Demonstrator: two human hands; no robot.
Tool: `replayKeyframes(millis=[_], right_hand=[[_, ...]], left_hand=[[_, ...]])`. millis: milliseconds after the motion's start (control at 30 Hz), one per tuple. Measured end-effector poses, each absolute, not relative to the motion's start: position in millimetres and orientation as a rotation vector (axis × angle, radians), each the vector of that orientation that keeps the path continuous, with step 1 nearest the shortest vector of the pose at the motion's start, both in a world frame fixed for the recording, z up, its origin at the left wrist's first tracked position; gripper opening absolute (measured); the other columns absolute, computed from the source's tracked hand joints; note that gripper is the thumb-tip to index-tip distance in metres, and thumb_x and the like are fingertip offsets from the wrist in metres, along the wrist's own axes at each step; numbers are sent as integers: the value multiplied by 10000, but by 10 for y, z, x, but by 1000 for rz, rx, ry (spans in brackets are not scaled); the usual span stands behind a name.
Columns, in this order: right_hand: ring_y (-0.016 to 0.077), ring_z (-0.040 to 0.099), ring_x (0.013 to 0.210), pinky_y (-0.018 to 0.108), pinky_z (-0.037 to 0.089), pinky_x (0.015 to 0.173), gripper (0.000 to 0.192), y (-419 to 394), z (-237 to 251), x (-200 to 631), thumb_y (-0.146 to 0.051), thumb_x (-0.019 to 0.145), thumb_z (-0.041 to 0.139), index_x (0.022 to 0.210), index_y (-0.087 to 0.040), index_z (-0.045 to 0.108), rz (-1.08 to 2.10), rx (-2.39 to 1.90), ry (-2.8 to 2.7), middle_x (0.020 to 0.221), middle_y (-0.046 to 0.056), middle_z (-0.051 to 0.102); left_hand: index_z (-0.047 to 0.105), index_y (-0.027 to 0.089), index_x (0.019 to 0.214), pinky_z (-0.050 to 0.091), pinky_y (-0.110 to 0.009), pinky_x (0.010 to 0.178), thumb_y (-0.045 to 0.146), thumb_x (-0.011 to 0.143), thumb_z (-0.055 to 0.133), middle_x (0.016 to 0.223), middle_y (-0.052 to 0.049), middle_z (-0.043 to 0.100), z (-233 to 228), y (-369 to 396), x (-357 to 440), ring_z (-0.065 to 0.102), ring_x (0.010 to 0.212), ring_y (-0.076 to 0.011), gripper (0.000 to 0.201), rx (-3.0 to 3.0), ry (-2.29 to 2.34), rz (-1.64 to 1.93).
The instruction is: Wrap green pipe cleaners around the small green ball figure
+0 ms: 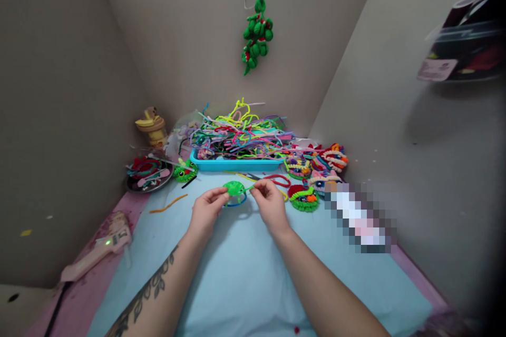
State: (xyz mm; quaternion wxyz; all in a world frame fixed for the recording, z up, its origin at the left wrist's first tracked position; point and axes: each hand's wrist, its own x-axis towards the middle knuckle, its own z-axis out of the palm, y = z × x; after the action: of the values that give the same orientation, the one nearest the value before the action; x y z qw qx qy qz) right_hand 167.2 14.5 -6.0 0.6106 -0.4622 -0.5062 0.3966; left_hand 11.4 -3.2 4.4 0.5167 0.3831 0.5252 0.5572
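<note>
Between my hands, above the light blue cloth, is a small green fuzzy pipe-cleaner piece (pixel 234 188). My left hand (pixel 208 207) pinches its left edge between thumb and fingers. A green pipe-cleaner end (pixel 248 188) sticks out to the right, and my right hand (pixel 270 205) has it pinched between thumb and forefinger. Just under the green piece shows a blue pipe-cleaner loop (pixel 236 202); whether it is joined to it I cannot tell. Scissors (pixel 276 180) with red handles lie behind my right hand.
A blue tray (pixel 237 163) heaped with coloured pipe cleaners stands at the back. Finished-looking fuzzy faces (pixel 303 198) sit to the right, another green face (pixel 185 170) to the left. A glue gun (pixel 100 247) with a lit green light and an orange pipe cleaner (pixel 168 204) lie left.
</note>
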Motion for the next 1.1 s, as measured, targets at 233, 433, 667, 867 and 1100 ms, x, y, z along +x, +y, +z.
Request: replayKeyframes(millis=[233,433,667,867,1100], right_hand=[[119,474,595,232,364,536,54,98,-67,1625,-231,696,589,716,-187,565,868,-1112,-1259,691,-12,560],[147,515,725,234,365,552,71,79,-36,1624,-238,711,597,681,-185,561,667,-1092,-1303,772,14,552],[175,533,872,242,392,606,118,63,-135,1544,-280,682,625,661,-186,558,736,-1109,-1220,925,44,555],[185,542,877,255,408,654,187,101,-281,1480,-346,656,644,666,-182,556,948,-1095,-1020,965,47,571],[180,529,877,279,404,737,176,105,-272,1444,-324,639,647,647,-176,552,892,-1112,-852,967,45,568]], left_hand=[[642,98,859,177,-166,386,276,588,737,491,46,506,10,-24,116,295,392,-21,338,903,1188,1298],[640,98,851,174,-166,378,279,572,748,498,44,508,-8,-29,137,299,388,-18,350,892,1147,1273],[638,101,865,195,-162,377,289,589,740,517,38,534,-27,-20,147,319,394,-20,349,895,1168,1334],[640,109,853,203,-156,378,292,594,739,507,47,524,-23,-32,164,318,394,-18,333,908,1205,1383],[626,115,842,224,-152,373,299,613,725,515,49,527,-57,-63,262,337,398,-23,310,932,1195,1368]])
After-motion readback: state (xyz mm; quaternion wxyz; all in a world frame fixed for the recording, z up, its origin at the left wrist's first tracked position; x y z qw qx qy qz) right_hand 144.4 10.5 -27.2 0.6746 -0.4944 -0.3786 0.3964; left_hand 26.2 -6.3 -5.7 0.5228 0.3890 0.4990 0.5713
